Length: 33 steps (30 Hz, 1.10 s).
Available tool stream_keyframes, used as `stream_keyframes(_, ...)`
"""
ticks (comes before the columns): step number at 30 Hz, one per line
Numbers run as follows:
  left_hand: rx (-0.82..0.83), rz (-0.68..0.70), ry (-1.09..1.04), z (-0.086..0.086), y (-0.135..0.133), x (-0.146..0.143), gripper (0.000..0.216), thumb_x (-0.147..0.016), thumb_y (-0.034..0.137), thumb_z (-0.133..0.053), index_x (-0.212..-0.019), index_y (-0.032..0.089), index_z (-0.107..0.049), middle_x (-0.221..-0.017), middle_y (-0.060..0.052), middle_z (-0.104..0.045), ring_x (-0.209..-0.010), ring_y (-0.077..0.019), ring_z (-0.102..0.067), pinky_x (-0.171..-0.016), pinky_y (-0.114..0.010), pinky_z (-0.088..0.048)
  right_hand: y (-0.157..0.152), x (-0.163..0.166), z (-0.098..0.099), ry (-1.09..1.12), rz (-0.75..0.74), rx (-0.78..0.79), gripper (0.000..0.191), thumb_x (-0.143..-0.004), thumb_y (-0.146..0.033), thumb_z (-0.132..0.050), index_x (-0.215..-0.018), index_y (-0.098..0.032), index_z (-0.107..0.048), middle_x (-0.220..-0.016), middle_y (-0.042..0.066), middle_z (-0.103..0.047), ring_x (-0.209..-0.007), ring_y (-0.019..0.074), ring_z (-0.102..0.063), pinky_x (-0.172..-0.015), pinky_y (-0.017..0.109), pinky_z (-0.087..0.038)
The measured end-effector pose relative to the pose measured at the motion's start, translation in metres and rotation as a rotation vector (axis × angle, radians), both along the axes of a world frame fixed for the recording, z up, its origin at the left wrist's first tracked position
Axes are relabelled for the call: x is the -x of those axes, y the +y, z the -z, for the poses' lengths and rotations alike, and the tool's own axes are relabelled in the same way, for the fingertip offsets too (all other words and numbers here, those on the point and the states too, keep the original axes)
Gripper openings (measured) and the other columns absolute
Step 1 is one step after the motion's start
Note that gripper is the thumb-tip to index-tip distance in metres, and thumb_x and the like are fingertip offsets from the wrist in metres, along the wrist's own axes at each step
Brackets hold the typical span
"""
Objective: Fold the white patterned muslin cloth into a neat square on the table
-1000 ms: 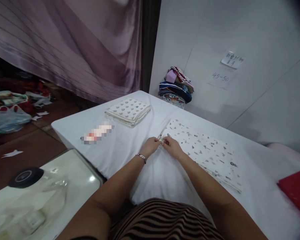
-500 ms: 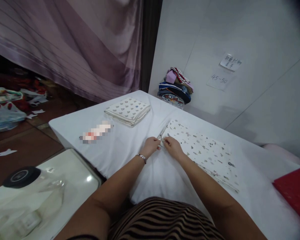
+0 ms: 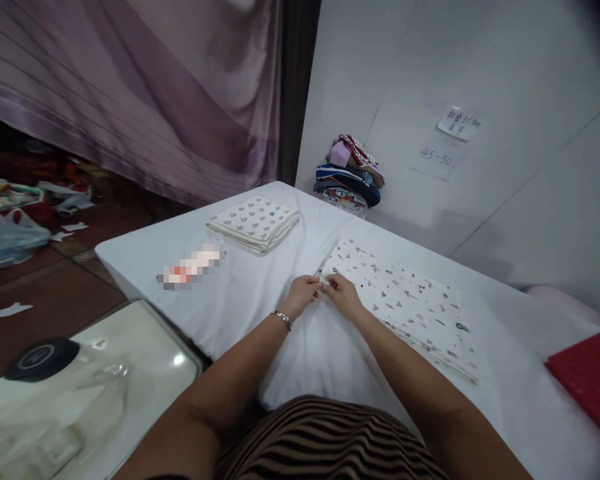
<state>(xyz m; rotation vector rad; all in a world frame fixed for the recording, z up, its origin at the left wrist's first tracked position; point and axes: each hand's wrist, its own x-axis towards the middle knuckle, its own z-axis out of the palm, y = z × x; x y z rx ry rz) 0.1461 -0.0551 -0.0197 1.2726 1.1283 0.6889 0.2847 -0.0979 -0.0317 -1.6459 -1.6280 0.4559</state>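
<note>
A white patterned cloth [image 3: 405,300] lies spread flat on the white table [image 3: 240,293]. Both my hands meet at its near left corner. My left hand [image 3: 303,293], with a bracelet at the wrist, pinches that corner with its fingers closed. My right hand [image 3: 344,293] pinches the same corner from the right, resting on the cloth's edge.
A folded patterned cloth [image 3: 254,223] lies at the far left of the table, with a small blurred item [image 3: 193,265] nearer. A pile of coloured fabrics [image 3: 351,175] stands against the wall. A red thing [image 3: 587,380] sits at right. A glossy surface with a black lid [image 3: 37,358] is lower left.
Both hands stay pinched on the cloth's corner; only the view has shifted slightly.
</note>
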Motion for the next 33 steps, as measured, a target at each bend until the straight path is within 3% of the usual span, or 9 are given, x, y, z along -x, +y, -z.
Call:
stream_keyframes(8,0.022,-0.026,0.008,0.004,0.002,-0.002,0.006,-0.073,0.019,-0.059,-0.071,0.013,-0.060,-0.053,0.001,-0.058,-0.048,-0.0079,-0.056,-0.044,-0.016,-0.037,0.004,-0.004,0.011,0.159,0.019,0.052,0.020,-0.076,-0.034,-0.053,-0.084,-0.020,-0.063,-0.067,-0.002,-0.057,-0.063,0.0139,-0.051,-0.059,0.026,-0.041)
stream_keyframes(16,0.046,-0.079,0.003,-0.002,-0.001,0.000,0.007,-0.074,0.019,-0.056,-0.072,0.013,-0.057,-0.071,-0.005,-0.066,-0.051,-0.0075,-0.057,-0.043,-0.016,-0.037,-0.005,0.004,-0.010,-0.165,0.011,-0.042,0.015,-0.080,-0.026,-0.048,-0.085,-0.021,-0.061,-0.079,0.001,-0.058,-0.071,0.0157,-0.051,-0.066,0.028,-0.040)
stream_keyframes(21,0.040,-0.071,-0.022,-0.003,-0.002,-0.001,0.016,-0.074,0.028,-0.058,-0.076,0.013,-0.059,-0.075,-0.005,-0.067,-0.052,-0.0072,-0.057,-0.044,-0.016,-0.038,-0.005,0.006,-0.011,-0.173,0.015,-0.030,0.012,-0.080,-0.024,-0.049,-0.084,-0.021,-0.060,-0.076,0.000,-0.056,-0.071,0.0157,-0.052,-0.065,0.028,-0.040)
stream_keyframes(24,0.041,-0.063,-0.034,-0.002,-0.002,0.000,0.019,-0.073,0.032,-0.060,-0.076,0.013,-0.060,-0.072,-0.004,-0.066,-0.052,-0.0081,-0.057,-0.044,-0.018,-0.039,-0.004,0.004,-0.008,-0.130,-0.001,-0.039,0.013,-0.079,-0.026,-0.051,-0.085,-0.022,-0.062,-0.075,0.000,-0.056,-0.070,0.0153,-0.052,-0.065,0.028,-0.040)
stream_keyframes(33,0.008,-0.059,-0.027,0.005,0.000,-0.001,0.009,-0.072,0.022,-0.057,-0.073,0.013,-0.059,-0.057,0.000,-0.058,-0.049,-0.0087,-0.055,-0.043,-0.018,-0.037,0.000,0.000,0.000,0.212,0.033,0.053,0.018,-0.075,-0.035,-0.052,-0.074,-0.021,-0.062,-0.064,-0.001,-0.057,-0.062,0.0159,-0.051,-0.057,0.027,-0.040)
